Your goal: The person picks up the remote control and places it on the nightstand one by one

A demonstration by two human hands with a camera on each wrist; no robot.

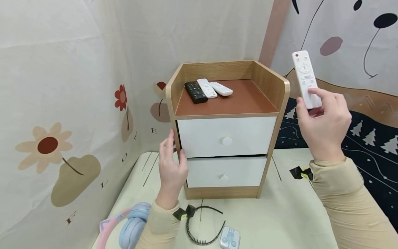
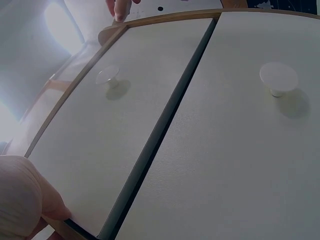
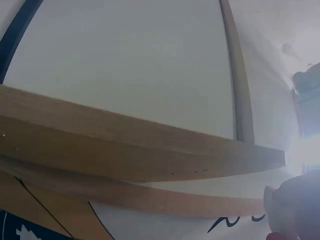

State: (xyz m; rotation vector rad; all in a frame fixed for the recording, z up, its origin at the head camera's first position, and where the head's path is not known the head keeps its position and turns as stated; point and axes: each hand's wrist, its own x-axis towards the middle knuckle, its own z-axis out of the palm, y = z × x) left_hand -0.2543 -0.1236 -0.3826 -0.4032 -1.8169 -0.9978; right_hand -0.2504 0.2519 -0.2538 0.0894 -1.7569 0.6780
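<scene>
In the head view my right hand (image 1: 326,122) holds up a white remote control (image 1: 304,74) between thumb and fingers, right of a small wooden cabinet (image 1: 222,193). My left hand (image 1: 172,169) rests against the cabinet's left side, its fingers extended along the panel and the thumb at the front edge. The left wrist view shows that thumb (image 2: 52,200) beside the upper drawer front (image 2: 120,110). On the brown top lie a black remote (image 1: 195,92) and two white remotes, one long (image 1: 207,88) and one shorter (image 1: 221,89). The right wrist view barely catches the right hand (image 3: 295,210).
Below the upper drawer is a second white drawer (image 1: 227,172) with a round knob. In front lie a black toothed headband (image 1: 202,242), boxed earphones (image 1: 230,238) and blue-and-pink headphones (image 1: 133,226). Printed fabric (image 1: 62,86) hangs at the left and behind.
</scene>
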